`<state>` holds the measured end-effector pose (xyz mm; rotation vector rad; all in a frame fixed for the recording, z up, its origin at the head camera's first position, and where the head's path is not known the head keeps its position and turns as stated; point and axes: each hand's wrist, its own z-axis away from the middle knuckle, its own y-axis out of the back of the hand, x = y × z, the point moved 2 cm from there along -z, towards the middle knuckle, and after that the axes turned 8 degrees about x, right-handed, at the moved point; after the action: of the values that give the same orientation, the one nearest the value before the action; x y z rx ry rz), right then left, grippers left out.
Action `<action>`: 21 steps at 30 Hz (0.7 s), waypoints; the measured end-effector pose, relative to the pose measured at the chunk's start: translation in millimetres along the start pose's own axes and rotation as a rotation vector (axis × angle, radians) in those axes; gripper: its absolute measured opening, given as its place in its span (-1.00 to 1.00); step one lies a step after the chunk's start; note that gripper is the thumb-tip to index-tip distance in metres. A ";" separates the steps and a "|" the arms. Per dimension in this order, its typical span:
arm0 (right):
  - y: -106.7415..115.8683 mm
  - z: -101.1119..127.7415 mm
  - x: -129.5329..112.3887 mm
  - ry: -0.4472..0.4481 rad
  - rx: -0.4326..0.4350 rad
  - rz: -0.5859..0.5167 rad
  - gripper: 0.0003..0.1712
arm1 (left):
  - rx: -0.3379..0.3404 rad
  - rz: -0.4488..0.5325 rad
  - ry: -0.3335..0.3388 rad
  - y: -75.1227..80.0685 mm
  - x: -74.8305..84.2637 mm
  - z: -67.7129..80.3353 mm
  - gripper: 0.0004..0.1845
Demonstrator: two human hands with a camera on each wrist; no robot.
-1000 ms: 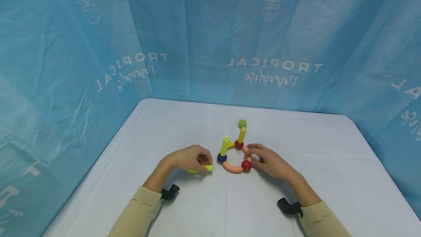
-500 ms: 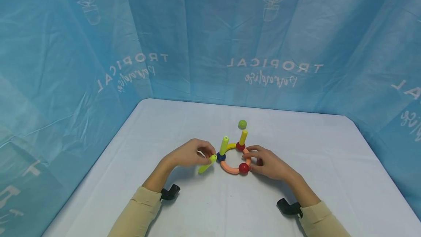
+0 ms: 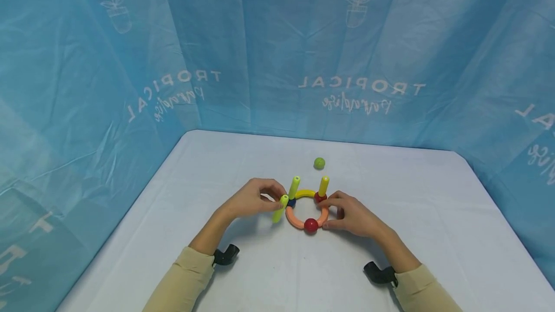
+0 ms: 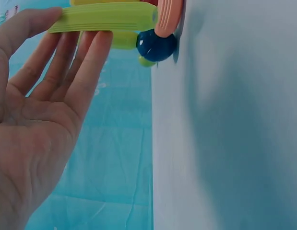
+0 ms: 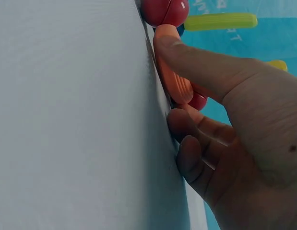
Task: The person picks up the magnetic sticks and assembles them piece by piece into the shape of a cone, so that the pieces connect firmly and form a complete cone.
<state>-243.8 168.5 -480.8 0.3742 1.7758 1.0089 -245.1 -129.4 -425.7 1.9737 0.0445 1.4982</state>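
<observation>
My left hand (image 3: 257,200) pinches a lime-green stick (image 4: 110,17) between thumb and fingers. It holds the stick nearly upright, just left of a ring on the table. That ring joins orange curved sticks (image 3: 293,219) and a yellow curved stick (image 3: 306,192) through a blue ball (image 4: 156,46), a front red ball (image 3: 310,226) and a back red ball (image 3: 320,197). Upright on the blue ball stands another lime-green stick (image 3: 294,187); a yellow stick (image 3: 323,186) rises from the back red ball. My right hand (image 3: 354,215) grips the ring's right-hand orange curved stick (image 5: 173,72), thumb on its side.
A loose green ball (image 3: 319,163) lies behind the ring on the white-covered table (image 3: 390,182). Blue printed curtains (image 3: 277,52) hang at the back and sides. Each wrist wears a black mount (image 3: 226,255).
My left hand has lifted the lime-green stick from the table, tipped it upright and brought it to the ring. The ring has turned under my right hand, its front red ball shifting left and nearer.
</observation>
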 end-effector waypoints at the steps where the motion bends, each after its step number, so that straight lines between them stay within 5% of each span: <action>1: -0.1 0.0 -0.3 -0.001 -0.001 0.001 -0.39 | 0.008 -0.001 0.000 -0.6 1.2 0.0 -0.78; 9: -1.4 0.7 -6.9 -0.008 0.003 0.005 -0.46 | 0.097 0.060 -0.020 -9.1 7.6 -0.2 -0.74; 21: -1.2 1.3 -7.4 0.020 0.012 -0.002 -0.48 | 0.132 0.157 -0.120 -32.5 17.4 0.2 -0.74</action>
<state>-239.1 163.5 -477.4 0.3712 1.8005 1.0041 -227.6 -97.0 -427.6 2.2139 -0.0658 1.5044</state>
